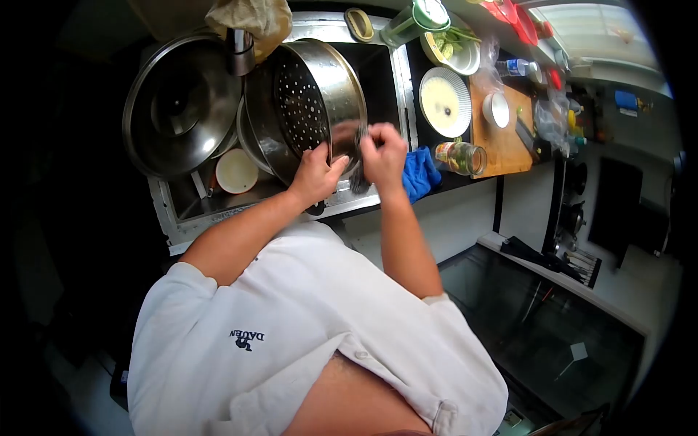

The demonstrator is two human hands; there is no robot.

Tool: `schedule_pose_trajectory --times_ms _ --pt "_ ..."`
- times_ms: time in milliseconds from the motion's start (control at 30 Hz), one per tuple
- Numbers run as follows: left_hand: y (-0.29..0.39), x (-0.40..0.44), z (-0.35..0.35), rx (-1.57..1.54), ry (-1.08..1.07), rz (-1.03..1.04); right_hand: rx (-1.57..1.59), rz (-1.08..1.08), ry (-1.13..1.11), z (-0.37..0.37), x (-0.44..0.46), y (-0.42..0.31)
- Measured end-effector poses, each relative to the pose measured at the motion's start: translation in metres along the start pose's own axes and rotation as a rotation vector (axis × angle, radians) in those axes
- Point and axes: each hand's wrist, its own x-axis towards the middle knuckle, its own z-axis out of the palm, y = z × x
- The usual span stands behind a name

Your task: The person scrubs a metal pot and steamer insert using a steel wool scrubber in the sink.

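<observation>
A metal steamer pot [345, 83] with a perforated bottom stands tilted on its side over the sink. My left hand [314, 174] grips its lower rim, thumb on one side and fingers on the other. Just right of the rim, my right hand [385, 154] is closed around a dark grey scouring pad [359, 171], which is partly blurred. The pad is beside the pot's outer wall; whether it touches the metal cannot be made out.
A large metal lid [149, 131] leans at the left of the sink, near a small bowl [237, 171]. To the right are a blue cloth [419, 174], a glass jar [462, 158], a white plate [461, 109] and a cutting board [502, 154].
</observation>
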Motion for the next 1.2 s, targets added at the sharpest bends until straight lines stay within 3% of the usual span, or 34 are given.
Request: schedule_pose_trajectory --times_ms 100,133,200,267,367,400,467,567,633,667,733,800,867,933,1200 --pt "0.004 0.000 -0.001 0.026 -0.008 -0.077 -0.094 -0.061 -0.052 0.009 0.071 -0.019" --pt "0.002 0.000 0.000 0.032 -0.011 -0.104 -0.107 0.053 -0.157 0.010 0.087 -0.026" --pt "-0.002 -0.001 0.003 -0.025 -0.001 -0.097 -0.076 0.003 -0.164 0.010 0.087 -0.022" --pt "-0.008 -0.002 0.000 -0.015 -0.035 -0.135 -0.023 0.078 -0.154 -0.003 0.058 -0.024" --pt "0.000 -0.001 -0.003 0.009 -0.024 0.026 0.192 0.220 -0.133 -0.011 -0.007 -0.001" --pt "0.001 -0.002 -0.003 -0.005 -0.012 0.000 0.263 0.392 -0.149 -0.014 -0.017 -0.003" --pt "0.003 -0.002 -0.002 -0.029 0.001 -0.045 0.441 0.428 -0.177 -0.017 -0.010 -0.003" --pt "-0.002 -0.003 0.000 -0.057 0.020 -0.041 0.266 0.197 -0.198 -0.011 0.047 -0.020" --pt "-0.003 -0.003 0.000 -0.062 0.022 -0.047 0.169 0.209 -0.299 -0.002 0.088 -0.027" --pt "-0.002 -0.004 -0.001 -0.050 0.018 -0.058 0.278 0.379 -0.368 0.001 0.099 -0.033" --pt "-0.005 -0.003 -0.003 -0.043 -0.012 -0.088 0.224 0.287 -0.373 0.000 0.094 -0.028" --pt "-0.009 -0.004 -0.003 -0.060 -0.063 -0.136 0.365 0.376 -0.289 -0.003 0.063 -0.013" --pt "0.005 -0.001 -0.007 -0.035 -0.068 -0.121 0.293 0.345 -0.272 -0.017 0.028 -0.009" --pt "-0.001 -0.003 -0.006 -0.075 -0.068 -0.093 0.527 0.531 -0.217 -0.018 -0.002 -0.003" --pt "0.002 -0.004 -0.003 -0.033 -0.009 -0.080 0.347 0.545 -0.386 -0.007 0.096 -0.033"
